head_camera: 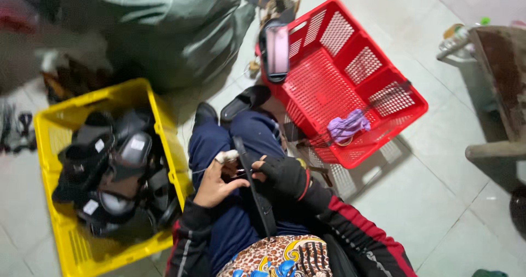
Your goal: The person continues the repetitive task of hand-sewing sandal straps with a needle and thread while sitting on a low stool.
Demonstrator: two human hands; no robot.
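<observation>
— Hands first: both meet over the lap, close together on one long black strap lying down the blue-trousered thigh. The bare left hand, one fingertip wrapped in white, pinches near the strap's upper part; the right hand, in a black fingerless glove, closes on it from the other side.

— Why hold it there, do you reckon?

— Looks like the leg serves as a bench, steadying the strap while the fingers work a small spot. What sits between the fingertips is too small and blurred to name.

— Sweep left to right for me.

— Far left, a yellow slatted plastic crate stands just beside the left knee, heaped with dark sandals or soles with pale tags, an easy reach for that hand. Behind it, a big grey-green sack, cut off at the top. Centre, two black slippers on the feet. Right of the legs, a red plastic mesh basket lies tilted, nearly empty apart from a lilac cloth, with a dark phone-like slab propped at its rim.

— And the far right?

— Rusty brown bench edge, only partly in frame. The crate's contents blur together; I can't count them.
</observation>
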